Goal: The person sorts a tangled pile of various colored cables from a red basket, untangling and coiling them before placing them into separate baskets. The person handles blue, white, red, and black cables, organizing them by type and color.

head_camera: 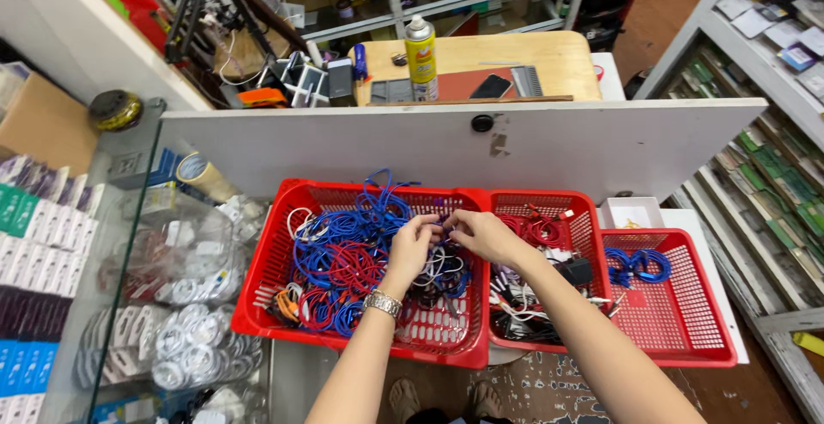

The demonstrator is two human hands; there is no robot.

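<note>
Two hands, left hand (414, 239) and right hand (482, 233), pinch tangled blue and red cables (352, 257) at the large red plastic basket (266, 282)'s far right corner. Teasing one strand loose slowly looks wisest.

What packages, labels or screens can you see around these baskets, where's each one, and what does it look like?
Spray can: upright on the wooden desk, yellow label, white cap.
Phone: flat on the desk, dark screen.
Boxes: stacked far left, green, white, purple and blue.
Bagged cables: under the glass counter, clear bags, white coils.
White box: behind the right basket, small, square.
Packets: right shelves, small, flat, pale.
</note>
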